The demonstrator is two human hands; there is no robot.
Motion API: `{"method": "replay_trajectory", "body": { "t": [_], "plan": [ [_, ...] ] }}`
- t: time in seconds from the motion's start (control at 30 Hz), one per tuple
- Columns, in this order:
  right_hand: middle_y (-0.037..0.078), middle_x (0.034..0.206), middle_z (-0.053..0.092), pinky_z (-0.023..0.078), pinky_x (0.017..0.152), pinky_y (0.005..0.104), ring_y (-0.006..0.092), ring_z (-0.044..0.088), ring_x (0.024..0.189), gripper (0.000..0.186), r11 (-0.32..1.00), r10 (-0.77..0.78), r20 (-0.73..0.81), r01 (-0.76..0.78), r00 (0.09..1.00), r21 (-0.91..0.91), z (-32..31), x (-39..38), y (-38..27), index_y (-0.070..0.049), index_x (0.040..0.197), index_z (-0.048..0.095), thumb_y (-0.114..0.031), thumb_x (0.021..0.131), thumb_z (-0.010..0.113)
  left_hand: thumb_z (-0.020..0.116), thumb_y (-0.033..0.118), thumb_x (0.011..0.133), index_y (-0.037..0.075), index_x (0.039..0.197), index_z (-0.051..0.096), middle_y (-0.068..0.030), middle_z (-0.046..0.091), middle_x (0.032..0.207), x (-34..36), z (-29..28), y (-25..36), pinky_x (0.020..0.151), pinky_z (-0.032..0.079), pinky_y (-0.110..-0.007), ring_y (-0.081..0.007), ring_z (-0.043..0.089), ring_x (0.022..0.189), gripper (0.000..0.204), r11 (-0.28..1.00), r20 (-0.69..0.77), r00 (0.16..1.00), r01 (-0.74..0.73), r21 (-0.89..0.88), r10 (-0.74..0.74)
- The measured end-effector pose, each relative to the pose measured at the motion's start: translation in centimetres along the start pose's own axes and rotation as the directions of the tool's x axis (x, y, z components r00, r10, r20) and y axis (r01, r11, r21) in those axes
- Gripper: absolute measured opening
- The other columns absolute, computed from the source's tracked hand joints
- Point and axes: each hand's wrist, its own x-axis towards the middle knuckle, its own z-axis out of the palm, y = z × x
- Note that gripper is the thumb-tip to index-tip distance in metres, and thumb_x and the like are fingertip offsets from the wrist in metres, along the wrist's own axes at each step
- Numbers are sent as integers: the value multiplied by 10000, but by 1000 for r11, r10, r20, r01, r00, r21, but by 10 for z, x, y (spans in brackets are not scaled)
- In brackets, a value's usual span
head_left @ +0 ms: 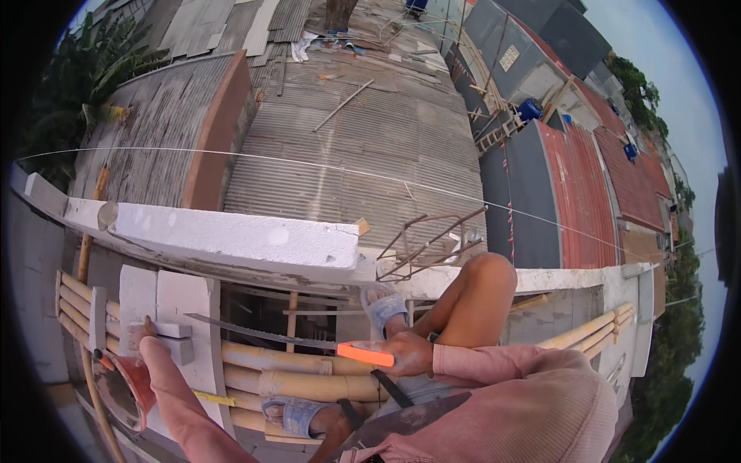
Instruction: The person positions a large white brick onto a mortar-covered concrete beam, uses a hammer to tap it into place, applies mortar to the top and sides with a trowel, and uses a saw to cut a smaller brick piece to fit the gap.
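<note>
My right hand (411, 353) is closed around the orange handle of a hand saw (266, 332). Its long toothed blade points left, the tip over the edge of a large white lightweight block (185, 297). At the far left, my left hand (142, 333) grips the end of a small white block piece (174, 330) lying on the large blocks. Another small block piece (180, 351) sits just beside it. An orange-red tub (133, 386) with mortar-grey insides stands close to my left forearm. The fingertips of my left hand are small and partly hidden.
My sandalled feet rest on bamboo poles (301, 383) and the wall edge, with gaps between them. A row of white blocks (231, 238) tops the wall, beside a bent rebar frame (428, 247). A taut string (347, 167) crosses ahead, above corrugated roofs (332, 139).
</note>
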Motion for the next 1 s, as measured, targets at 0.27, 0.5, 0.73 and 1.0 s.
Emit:
{"method": "replay_trajectory", "body": {
  "t": [0.27, 0.5, 0.73, 1.0],
  "plan": [
    [190, 1172, 694, 558, 786, 496, 411, 681, 890, 659, 1000, 18, -27, -17, 999, 17, 19, -6, 32, -153, 1546, 395, -264, 929, 600, 543, 676, 917, 270, 1652, 88, -138, 83, 1719, -150, 0, 51, 1156, 98, -761, -337, 96, 1581, 956, 993, 88, 996, -12, -120, 22],
    [236, 1070, 700, 545, 819, 505, 433, 673, 903, 598, 993, 109, -37, -108, 993, 45, 9, 3, 5, -146, 1482, 468, -253, 914, 622, 573, 488, 970, 273, 1623, 213, -167, 208, 1678, -155, 1, 57, 1209, 244, -565, -339, 220, 1544, 777, 989, -32, 989, -143, -27, 142],
    [212, 1022, 703, 540, 815, 507, 438, 668, 905, 420, 993, 13, -213, 12, 977, 116, 16, 9, 8, -99, 1298, 586, -271, 918, 631, 649, 290, 948, 261, 1612, 227, -191, 356, 1586, -164, 7, 76, 1064, 482, -552, -383, 496, 1359, 787, 966, -209, 950, -250, -58, 233],
    [220, 951, 697, 533, 788, 515, 435, 668, 880, 383, 991, 62, -144, -44, 988, 122, 11, 9, -3, -100, 1255, 609, -278, 917, 636, 706, 324, 909, 172, 1602, 198, -184, 522, 1492, -39, 51, 62, 1066, 501, -498, -342, 522, 1374, 872, 918, 113, 965, -184, -351, 237]
  ]
}}
